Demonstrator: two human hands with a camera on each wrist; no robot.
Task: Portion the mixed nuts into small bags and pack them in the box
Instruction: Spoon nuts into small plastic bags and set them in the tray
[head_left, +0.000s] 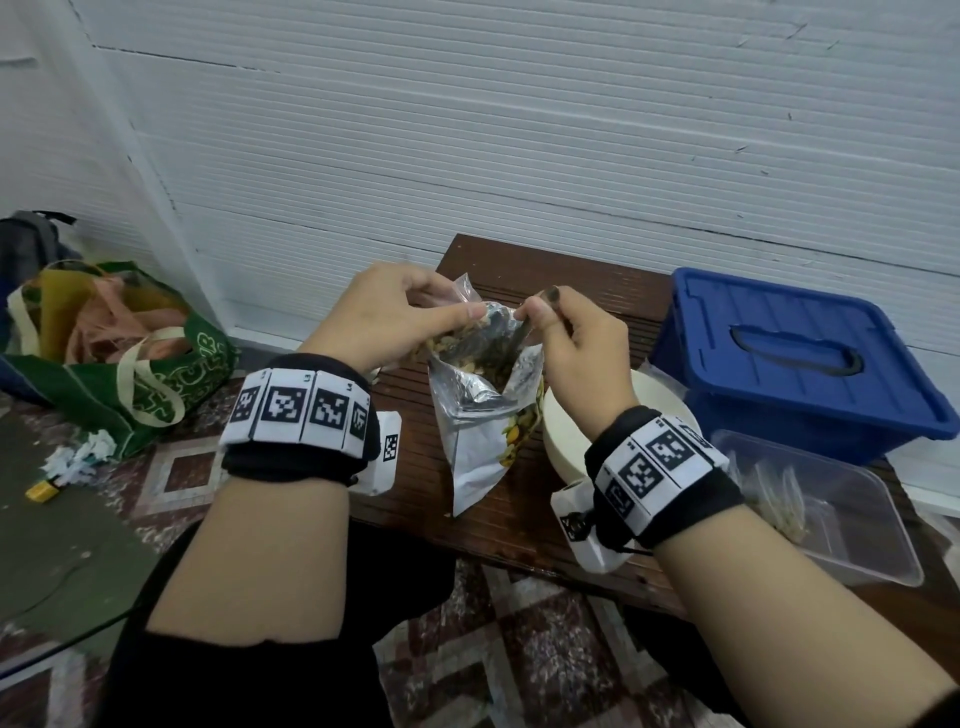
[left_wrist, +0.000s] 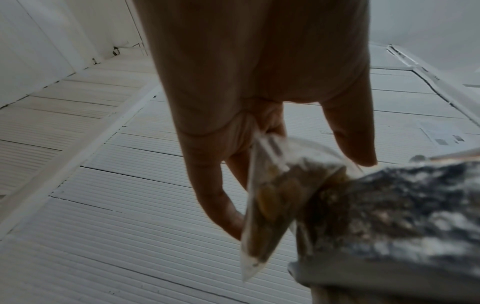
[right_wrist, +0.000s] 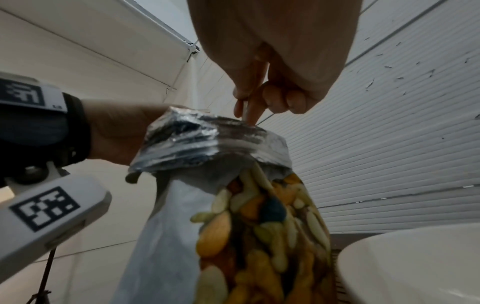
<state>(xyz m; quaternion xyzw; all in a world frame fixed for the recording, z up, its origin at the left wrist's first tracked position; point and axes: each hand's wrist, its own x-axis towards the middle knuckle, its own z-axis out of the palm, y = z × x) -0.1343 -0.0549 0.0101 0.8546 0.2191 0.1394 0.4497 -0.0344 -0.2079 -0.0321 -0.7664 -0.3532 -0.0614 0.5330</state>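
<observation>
A large foil bag of mixed nuts (head_left: 483, 426) stands open on the wooden table (head_left: 571, 275). My left hand (head_left: 415, 306) pinches a small clear bag (head_left: 462, 296) at the foil bag's mouth. In the left wrist view the small clear bag (left_wrist: 270, 195) holds some nuts and touches the foil bag (left_wrist: 402, 205). My right hand (head_left: 550, 317) pinches a thin metal handle (right_wrist: 245, 109) that goes down into the foil bag (right_wrist: 207, 139); its lower end is hidden inside. The right hand (right_wrist: 259, 102) sits just above the bag's rolled rim.
A blue lidded box (head_left: 795, 358) stands at the right rear of the table. A clear plastic container (head_left: 831, 509) with small filled bags lies in front of it. A cream bowl (head_left: 571, 431) sits under my right wrist. A green tote (head_left: 130, 353) is on the floor at left.
</observation>
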